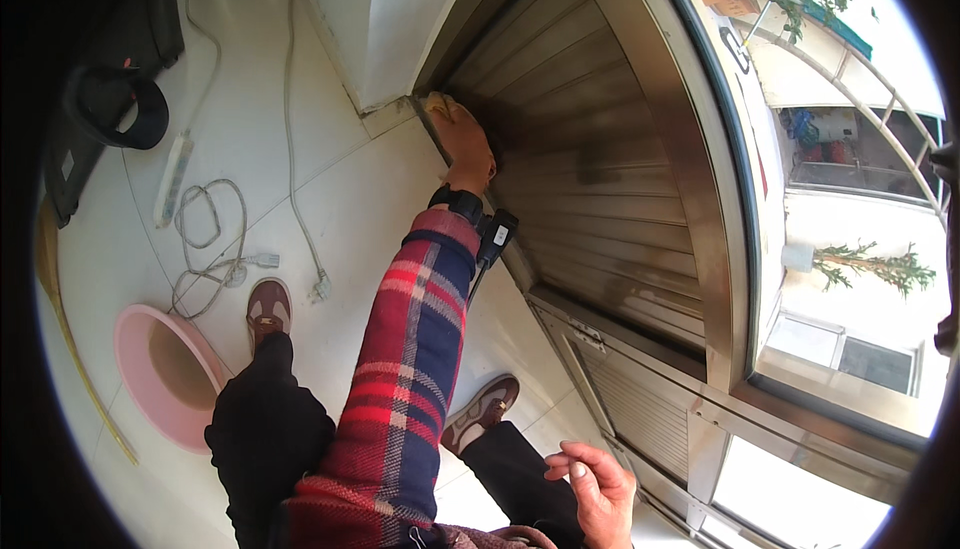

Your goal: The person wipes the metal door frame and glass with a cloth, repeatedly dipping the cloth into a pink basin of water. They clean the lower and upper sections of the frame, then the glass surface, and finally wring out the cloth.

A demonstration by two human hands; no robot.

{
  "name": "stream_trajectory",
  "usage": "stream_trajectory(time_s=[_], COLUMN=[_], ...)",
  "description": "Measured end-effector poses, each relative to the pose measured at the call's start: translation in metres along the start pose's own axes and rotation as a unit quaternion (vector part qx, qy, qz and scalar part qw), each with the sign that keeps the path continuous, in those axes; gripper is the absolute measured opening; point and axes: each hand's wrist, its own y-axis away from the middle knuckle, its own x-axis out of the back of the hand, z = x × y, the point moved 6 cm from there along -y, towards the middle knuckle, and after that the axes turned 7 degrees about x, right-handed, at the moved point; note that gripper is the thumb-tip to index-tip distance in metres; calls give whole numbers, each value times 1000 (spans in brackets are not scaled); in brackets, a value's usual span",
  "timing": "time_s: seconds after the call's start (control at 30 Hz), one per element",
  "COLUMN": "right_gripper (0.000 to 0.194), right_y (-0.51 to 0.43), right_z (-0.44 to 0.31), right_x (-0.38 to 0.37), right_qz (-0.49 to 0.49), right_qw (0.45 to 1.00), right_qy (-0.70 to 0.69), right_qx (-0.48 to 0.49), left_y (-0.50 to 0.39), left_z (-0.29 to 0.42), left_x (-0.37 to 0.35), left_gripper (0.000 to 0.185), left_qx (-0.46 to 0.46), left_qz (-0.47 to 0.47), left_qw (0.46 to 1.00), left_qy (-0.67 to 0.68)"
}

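My left hand (459, 132) reaches out to the bottom corner of a stainless steel door with a ribbed panel (585, 151). Under its fingers is a small yellowish cloth or sponge (435, 102), mostly covered by the hand, pressed at the frame's lower edge near the wall. A black wrist strap with a small device (496, 237) sits at the cuff of the plaid sleeve (405, 354). Low on the right, my right hand (600, 489) hovers with loosely bent fingers and holds nothing.
A pink basin (135, 339) with murky water stands by my left foot. A power strip (174, 177) and coiled cables (217, 237) lie on the tiled floor. A long thin stick (86, 384) and a black object (150, 113) are at left. A hinged metal section (637, 391) adjoins the panel.
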Motion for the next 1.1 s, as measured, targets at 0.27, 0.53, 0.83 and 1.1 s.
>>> stream_trajectory(time_s=[0.27,0.53,0.83,1.1], right_gripper=[27,28,28,28], right_y=[3,-7,13,16], right_z=[1,-3,5,8], right_x=[-2,-2,4,14], right_qz=[-7,-12,-25,4], right_qw=[1000,999,999,999], right_qy=[1,32,21,53], right_qx=[-9,-17,2,0], left_y=[172,165,124,322], left_z=[118,36,-27,46], left_x=[-60,-21,17,-17], left_gripper=[48,49,51,52], left_qx=[-277,-220,31,-294], left_qz=[-134,-118,20,-289], left_qw=[948,959,994,907], left_qy=[-82,-136,-101,-84])
